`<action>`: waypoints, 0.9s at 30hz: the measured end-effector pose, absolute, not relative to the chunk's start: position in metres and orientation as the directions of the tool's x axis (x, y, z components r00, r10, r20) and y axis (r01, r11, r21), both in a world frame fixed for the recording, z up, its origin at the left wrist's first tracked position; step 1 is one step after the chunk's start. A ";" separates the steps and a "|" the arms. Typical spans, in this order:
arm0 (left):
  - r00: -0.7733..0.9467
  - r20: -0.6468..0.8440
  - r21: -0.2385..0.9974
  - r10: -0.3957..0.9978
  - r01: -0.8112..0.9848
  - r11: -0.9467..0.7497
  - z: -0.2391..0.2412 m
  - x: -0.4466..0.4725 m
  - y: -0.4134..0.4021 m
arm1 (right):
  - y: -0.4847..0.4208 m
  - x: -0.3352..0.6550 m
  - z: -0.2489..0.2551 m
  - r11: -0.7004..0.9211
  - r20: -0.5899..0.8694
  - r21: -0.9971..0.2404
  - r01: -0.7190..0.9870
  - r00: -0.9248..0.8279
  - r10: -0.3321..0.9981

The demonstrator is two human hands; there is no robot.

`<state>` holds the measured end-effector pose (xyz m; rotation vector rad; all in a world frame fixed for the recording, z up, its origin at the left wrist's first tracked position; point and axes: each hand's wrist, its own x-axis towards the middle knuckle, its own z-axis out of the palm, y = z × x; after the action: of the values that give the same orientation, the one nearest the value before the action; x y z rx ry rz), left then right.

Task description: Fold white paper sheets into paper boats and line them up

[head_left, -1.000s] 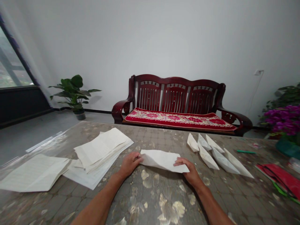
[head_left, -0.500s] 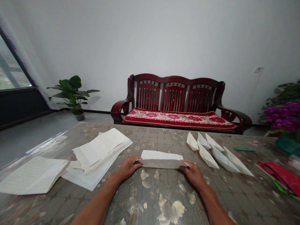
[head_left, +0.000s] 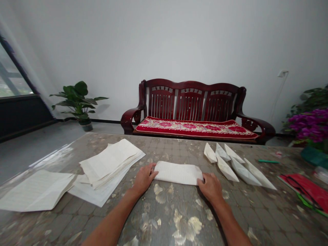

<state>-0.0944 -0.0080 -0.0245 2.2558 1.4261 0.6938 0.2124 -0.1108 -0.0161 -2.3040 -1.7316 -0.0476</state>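
Head view: a broad grey-brown bench, its surface printed with a tile-like grid and pale cream flowers, fills the near half of the scene. Near its middle, between both hands, lies a long folded strip of white lined paper, with its length running left to right. The left hand has a narrow grip on the left end, thumb on top; the right hand pinches the right end in the same way. Left of them, a loose stack of off-white paper sheets lies askew, and beyond it at the far left of the bench is a creased cream paper sheet. On the right, six white folded-paper boats sit close together, with a slim green pen just beyond them and a flat red pouch with a black cord nearer the right edge. Past the bench's far edge, a glossy dark red wooden settee bears a red and cream floral seat cover and faces this way before a plain pale wall. A leafy green potted plant stands on the grey floor at left, near a dark-framed window; bright purple flowers crowd the right edge, below a white wall socket with a trailing cable.
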 end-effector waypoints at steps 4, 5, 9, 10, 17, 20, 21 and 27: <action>0.372 0.247 0.493 0.895 0.747 -0.446 -0.026 -0.093 -0.010 | -0.115 0.211 -0.008 -0.353 0.116 -0.170 0.920 0.374 0.920; 0.377 0.252 0.476 0.891 0.754 -0.454 -0.026 -0.093 -0.011 | -0.116 0.211 -0.008 -0.376 0.106 -0.184 0.908 0.398 0.911; 0.410 0.254 0.420 0.876 0.769 -0.481 -0.026 -0.090 -0.015 | -0.116 0.212 -0.014 -0.415 0.106 -0.295 0.861 0.461 0.881; 0.415 0.250 0.409 0.875 0.774 -0.484 -0.026 -0.090 -0.017 | -0.115 0.212 -0.016 -0.417 0.106 -0.310 0.854 0.467 0.878; 0.404 0.171 0.359 0.899 0.824 -0.439 -0.019 -0.085 -0.022 | -0.115 0.208 -0.021 -0.418 0.134 -0.194 0.888 0.446 0.885; 0.393 0.153 0.342 0.907 0.839 -0.422 -0.015 -0.084 -0.023 | -0.116 0.205 -0.020 -0.369 0.172 -0.132 0.920 0.388 0.905; 0.391 0.150 0.335 0.908 0.844 -0.419 -0.015 -0.083 -0.023 | -0.117 0.205 -0.019 -0.343 0.180 -0.118 0.932 0.360 0.915; 0.385 0.141 0.245 0.912 0.879 -0.409 -0.016 -0.081 -0.023 | -0.118 0.203 -0.014 -0.238 0.148 -0.035 0.971 0.241 0.959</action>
<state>-0.0808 -0.0229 -0.0164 2.5038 1.6292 0.3831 0.2035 -0.1177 -0.0140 -2.3780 -1.8600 -0.1435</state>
